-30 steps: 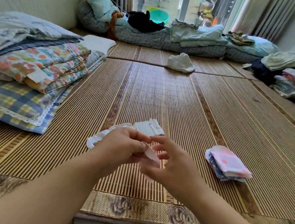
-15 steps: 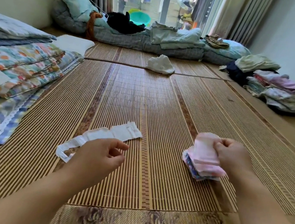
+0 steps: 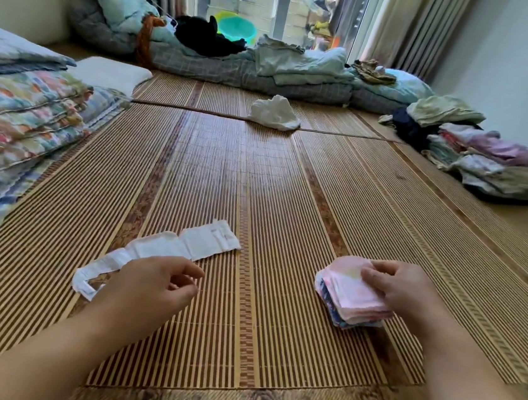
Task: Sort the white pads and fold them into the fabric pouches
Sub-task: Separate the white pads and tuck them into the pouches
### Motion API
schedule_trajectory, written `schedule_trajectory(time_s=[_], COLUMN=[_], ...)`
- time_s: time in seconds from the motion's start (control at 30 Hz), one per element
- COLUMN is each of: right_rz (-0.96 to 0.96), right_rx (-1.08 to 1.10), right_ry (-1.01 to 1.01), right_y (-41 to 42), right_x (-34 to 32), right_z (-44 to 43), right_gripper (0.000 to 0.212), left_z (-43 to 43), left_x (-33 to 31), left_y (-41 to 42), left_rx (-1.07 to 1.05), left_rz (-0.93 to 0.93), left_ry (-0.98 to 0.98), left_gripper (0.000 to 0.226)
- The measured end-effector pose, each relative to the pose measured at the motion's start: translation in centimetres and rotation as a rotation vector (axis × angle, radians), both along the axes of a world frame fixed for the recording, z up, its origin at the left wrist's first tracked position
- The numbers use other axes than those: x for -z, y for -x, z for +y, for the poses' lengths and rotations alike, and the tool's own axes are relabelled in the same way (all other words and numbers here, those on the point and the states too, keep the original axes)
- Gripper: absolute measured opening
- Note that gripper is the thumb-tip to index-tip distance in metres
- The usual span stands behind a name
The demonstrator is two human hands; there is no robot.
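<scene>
Bamboo mat (image 3: pixel 256 199) covers the floor. Folded quilts (image 3: pixel 25 120) lie at its left edge. White pads (image 3: pixel 164 251) lie in a strip on the mat, near the left hand (image 3: pixel 150 289), which is loosely curled and holds nothing. Right hand (image 3: pixel 407 291) pinches the top of the stacked fabric pouches (image 3: pixel 347 295).

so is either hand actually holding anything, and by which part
The right hand pinches the top pink pouch of the stack at its right edge. The left hand holds nothing; it hovers by the white pads.
</scene>
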State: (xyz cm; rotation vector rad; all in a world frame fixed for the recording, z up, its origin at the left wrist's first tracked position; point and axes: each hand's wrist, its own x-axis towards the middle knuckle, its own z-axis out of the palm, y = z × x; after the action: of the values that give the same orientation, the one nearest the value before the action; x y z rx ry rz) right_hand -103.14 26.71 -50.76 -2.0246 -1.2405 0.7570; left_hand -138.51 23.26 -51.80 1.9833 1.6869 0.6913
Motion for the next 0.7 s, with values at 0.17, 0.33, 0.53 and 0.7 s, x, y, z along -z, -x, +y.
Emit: schedule_trajectory(time_s=[0.17, 0.33, 0.53, 0.7], right_rz=[-0.285, -0.510, -0.423, -0.382], right_rx=[-0.052, 0.028, -0.229, -0.579], right_ry=[0.048, -0.272, -0.565, -0.361], right_y=[0.0, 1.1, 8.9, 15.2], right_x=[0.2, -1.0, -2.5, -0.6], right_z=[0.1, -0.3, -0.1, 0.0], right_gripper=[0.041, 0.042, 0.026, 0.037], left_z=[0.8, 3.0, 4.2, 3.0], left_x=[0.5, 2.5, 3.7, 2.0], left_y=[0.7, 3.9, 6.8, 6.6], left_rx=[-0.069, -0.334, -0.557, -0.257], left_rz=[0.003, 0.305, 0.464, 0.305], left_ry=[-0.042, 0.101, 0.331, 0.246], left_gripper=[0.019, 0.056, 0.058, 0.015])
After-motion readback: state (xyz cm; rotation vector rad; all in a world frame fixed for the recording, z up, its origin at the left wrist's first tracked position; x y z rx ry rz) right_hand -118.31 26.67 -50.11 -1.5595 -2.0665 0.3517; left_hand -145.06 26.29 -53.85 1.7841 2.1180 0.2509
